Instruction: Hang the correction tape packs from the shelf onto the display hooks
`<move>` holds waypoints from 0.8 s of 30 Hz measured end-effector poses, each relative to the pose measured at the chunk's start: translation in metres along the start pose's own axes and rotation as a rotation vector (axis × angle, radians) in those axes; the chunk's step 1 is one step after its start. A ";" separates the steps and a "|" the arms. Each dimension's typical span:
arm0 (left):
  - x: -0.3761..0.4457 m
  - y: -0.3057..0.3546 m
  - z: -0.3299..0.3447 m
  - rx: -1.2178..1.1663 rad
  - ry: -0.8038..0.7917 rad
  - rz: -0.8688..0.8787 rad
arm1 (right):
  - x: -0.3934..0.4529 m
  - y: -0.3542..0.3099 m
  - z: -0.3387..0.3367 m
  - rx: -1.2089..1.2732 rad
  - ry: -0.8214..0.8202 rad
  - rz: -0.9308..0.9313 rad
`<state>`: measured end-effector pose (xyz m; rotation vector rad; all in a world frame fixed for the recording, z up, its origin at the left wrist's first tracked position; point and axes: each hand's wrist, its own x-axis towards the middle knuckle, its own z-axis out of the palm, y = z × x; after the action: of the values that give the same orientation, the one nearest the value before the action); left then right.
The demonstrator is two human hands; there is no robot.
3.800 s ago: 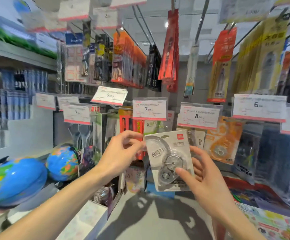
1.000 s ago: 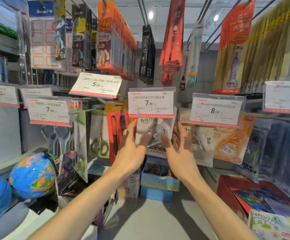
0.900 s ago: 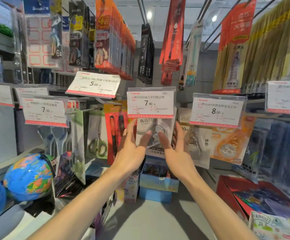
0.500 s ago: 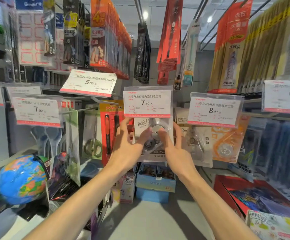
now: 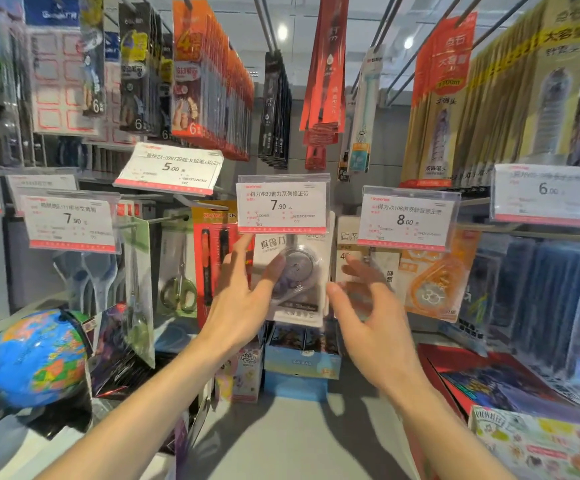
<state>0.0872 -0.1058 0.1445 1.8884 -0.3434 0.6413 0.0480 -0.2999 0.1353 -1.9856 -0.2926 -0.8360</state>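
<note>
Since half a second ago the right hand (image 5: 371,317) has come off the pack (image 5: 293,271) and now sits just to its right, fingers loosely spread, holding nothing. The left hand (image 5: 243,299) is at the pack's left edge, thumb laid across its clear blister, fingers straight up behind it (whether they touch is unclear). The pack hangs upright below the 7.90 tag (image 5: 281,206), beside an orange pack (image 5: 434,285) under the 8.00 tag (image 5: 407,220). A globe (image 5: 35,358) sits low on the left.
</note>
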 end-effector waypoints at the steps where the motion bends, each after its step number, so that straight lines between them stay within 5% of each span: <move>1: -0.001 0.000 0.000 0.003 -0.011 -0.008 | -0.004 0.006 -0.006 -0.059 0.056 -0.005; 5: -0.002 0.003 0.006 -0.012 -0.030 -0.015 | 0.000 0.019 -0.020 -0.145 0.215 -0.076; 24: -0.018 -0.004 -0.007 0.099 0.064 0.068 | -0.010 0.021 -0.041 -0.142 0.082 0.109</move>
<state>0.0730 -0.0986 0.1334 1.9521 -0.3416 0.7752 0.0334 -0.3445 0.1281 -2.0725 -0.0784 -0.8869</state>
